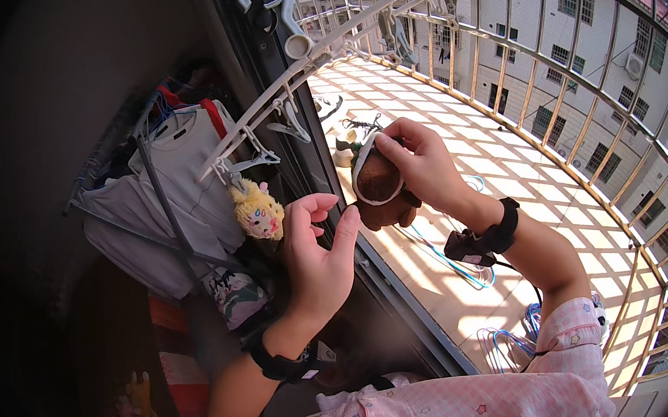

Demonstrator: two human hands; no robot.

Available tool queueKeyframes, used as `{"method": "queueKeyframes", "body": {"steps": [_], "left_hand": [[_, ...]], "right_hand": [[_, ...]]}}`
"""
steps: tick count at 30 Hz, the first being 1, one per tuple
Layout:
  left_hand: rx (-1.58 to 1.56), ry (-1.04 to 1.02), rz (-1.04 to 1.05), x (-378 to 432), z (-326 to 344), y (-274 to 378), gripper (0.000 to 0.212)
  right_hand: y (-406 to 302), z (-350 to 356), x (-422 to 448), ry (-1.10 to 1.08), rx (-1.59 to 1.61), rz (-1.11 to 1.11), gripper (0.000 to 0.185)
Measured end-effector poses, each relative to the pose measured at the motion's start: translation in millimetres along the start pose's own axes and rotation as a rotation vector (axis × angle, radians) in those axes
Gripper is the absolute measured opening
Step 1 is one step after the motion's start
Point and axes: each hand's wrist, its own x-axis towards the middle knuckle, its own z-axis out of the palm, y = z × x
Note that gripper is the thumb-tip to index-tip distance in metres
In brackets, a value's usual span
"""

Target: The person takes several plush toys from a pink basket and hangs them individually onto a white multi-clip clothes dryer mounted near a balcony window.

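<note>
My right hand pinches a brown plush toy with a white rim at its upper end, holding it up in front of the balcony. Beside it, my left hand is raised with fingers apart and nothing between them. A grey plastic clip hanger hangs above both hands by its large hook. From a clip at its lower left end dangles a small yellow plush toy with a pink-and-white face, just left of my left hand. Other clips, such as one grey clip, hang along the bar.
A folding rack with grey shirts stands at left. A dark door frame runs diagonally below my hands. Metal railings enclose the tiled balcony floor. Blue wire hangers lie on the floor. Small plush toys sit lower left.
</note>
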Motion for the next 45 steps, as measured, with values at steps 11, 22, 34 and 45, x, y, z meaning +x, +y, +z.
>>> {"method": "queueKeyframes", "body": {"steps": [11,22,34,45], "left_hand": [[-0.476,0.001,0.046,114,127,81,0.055],[-0.604,0.166,0.31,167,144,92,0.022],[-0.612,0.098,0.177,170,123,84,0.042],[-0.524,-0.132,0.091,174,97,98,0.019]], "right_hand": [[-34,-130,30,0.177,0.121,0.073,0.021],[-42,-136,59,0.122,0.065,0.03,0.021],[-56,-130,60,-0.034,0.107,0.045,0.017],[-57,-128,62,-0.026,-0.088,-0.143,0.026]]}}
